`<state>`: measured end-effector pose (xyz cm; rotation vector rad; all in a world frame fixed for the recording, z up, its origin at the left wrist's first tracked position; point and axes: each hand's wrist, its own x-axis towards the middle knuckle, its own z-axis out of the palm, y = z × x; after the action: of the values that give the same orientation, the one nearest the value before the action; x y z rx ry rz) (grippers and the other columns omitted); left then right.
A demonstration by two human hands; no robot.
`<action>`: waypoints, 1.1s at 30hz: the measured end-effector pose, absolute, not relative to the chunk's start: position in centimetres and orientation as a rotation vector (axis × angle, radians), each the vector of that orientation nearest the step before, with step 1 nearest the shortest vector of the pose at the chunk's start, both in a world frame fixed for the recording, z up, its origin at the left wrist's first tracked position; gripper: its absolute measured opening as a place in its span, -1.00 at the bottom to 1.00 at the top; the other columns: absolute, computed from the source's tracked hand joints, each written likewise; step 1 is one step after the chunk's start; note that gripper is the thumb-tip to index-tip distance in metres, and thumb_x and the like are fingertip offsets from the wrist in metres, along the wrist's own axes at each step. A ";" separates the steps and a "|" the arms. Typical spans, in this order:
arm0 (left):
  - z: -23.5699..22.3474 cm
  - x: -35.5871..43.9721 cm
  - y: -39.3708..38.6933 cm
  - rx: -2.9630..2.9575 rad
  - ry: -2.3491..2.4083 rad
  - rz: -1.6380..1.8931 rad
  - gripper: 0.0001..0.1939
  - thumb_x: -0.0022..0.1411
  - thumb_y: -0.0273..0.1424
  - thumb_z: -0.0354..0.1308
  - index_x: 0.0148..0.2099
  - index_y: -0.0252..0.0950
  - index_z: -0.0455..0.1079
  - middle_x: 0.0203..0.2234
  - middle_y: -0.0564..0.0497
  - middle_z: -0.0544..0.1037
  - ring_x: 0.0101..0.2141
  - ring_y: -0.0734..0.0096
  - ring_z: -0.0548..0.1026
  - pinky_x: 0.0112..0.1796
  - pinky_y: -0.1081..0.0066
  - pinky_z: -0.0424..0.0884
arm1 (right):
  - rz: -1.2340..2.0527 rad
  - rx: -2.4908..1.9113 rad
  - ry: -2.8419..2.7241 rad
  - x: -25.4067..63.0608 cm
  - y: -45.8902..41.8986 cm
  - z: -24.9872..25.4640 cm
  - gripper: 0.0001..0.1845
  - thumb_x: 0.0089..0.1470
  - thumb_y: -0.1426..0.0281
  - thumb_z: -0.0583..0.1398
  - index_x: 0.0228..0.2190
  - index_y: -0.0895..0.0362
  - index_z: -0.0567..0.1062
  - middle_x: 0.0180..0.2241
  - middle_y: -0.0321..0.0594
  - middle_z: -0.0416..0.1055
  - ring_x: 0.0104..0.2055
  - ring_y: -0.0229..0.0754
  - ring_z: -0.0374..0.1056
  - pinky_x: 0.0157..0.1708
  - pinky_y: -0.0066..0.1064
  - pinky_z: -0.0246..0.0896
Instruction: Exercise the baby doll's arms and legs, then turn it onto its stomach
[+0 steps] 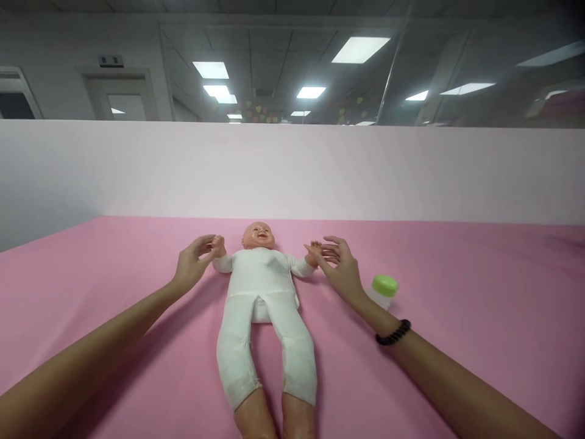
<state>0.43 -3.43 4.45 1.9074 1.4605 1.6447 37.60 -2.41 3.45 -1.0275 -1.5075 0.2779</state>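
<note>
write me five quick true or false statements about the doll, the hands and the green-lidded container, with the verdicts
1. The doll lies face up on the pink surface. True.
2. The doll's outfit is red. False: its outfit is white.
3. The right hand has a black bracelet at its wrist. True.
4. The left hand is on the doll's belly. False: its fingertips are at one of the doll's hands.
5. The green-lidded container is partly hidden behind the right forearm. True.
</note>
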 end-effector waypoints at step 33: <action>3.6 -3.1 -9.3 3.192 0.704 0.794 -0.66 0.39 -0.47 0.07 0.12 -0.09 0.47 -0.17 0.04 0.66 -0.20 0.35 0.60 -0.14 0.40 0.52 | 0.044 -0.737 -2.591 39.2 -9.1 4.2 -0.76 0.27 0.57 0.05 -0.27 0.09 0.48 -0.24 -0.21 0.50 -0.28 -0.21 0.41 -0.28 -0.39 0.29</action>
<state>-3.11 -9.28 3.59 3.1921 0.7035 0.7938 39.19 -9.10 4.24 -0.7366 -2.5914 0.0441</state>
